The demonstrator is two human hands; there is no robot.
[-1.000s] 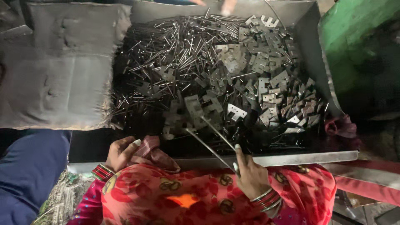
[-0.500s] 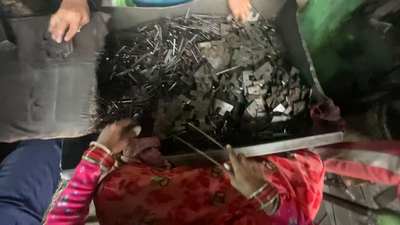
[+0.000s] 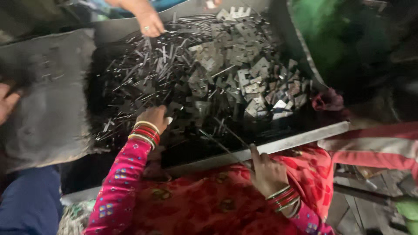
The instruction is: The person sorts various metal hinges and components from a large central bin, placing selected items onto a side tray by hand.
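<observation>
Rods (image 3: 226, 143): two thin metal rods, held in the right hand (image 3: 267, 172); they slant up and left from the grip over the near rim into the tray (image 3: 305, 137).
Right grip: fingers curled round the lower ends of the rods, forefinger raised along them; the hand rests at the tray's near rim, above the lap.
Right wrist: red and silver bangles (image 3: 285, 198) below the hand.
Left hand (image 3: 153, 118): reached into the tray, palm down on the heap; fingers bent onto the metal bits. Whether it has clenched on a piece I cannot tell.
Left wrist: gold and red bangles (image 3: 143, 132), then a pink sleeve (image 3: 119, 182) with small square patterns.
Heap, left part: thin dark pins (image 3: 143, 65), lying every way, just beyond the left hand.
Heap, right part: flat notched plates (image 3: 244, 74), grey, piled toward the tray's far right corner.
Tray: dark, shallow, with a pale metal near rim running from lower left to right.
Lap: red patterned cloth (image 3: 204, 204) under and between both arms.
Mat (image 3: 48, 109): grey sheet left of the tray, touching its left side.
Other hands: one at the far rim (image 3: 150, 21) touching the pins; another's fingers at the left edge (image 3: 6, 102) on the mat.
Right of tray: green cloth (image 3: 339, 39), blurred.
</observation>
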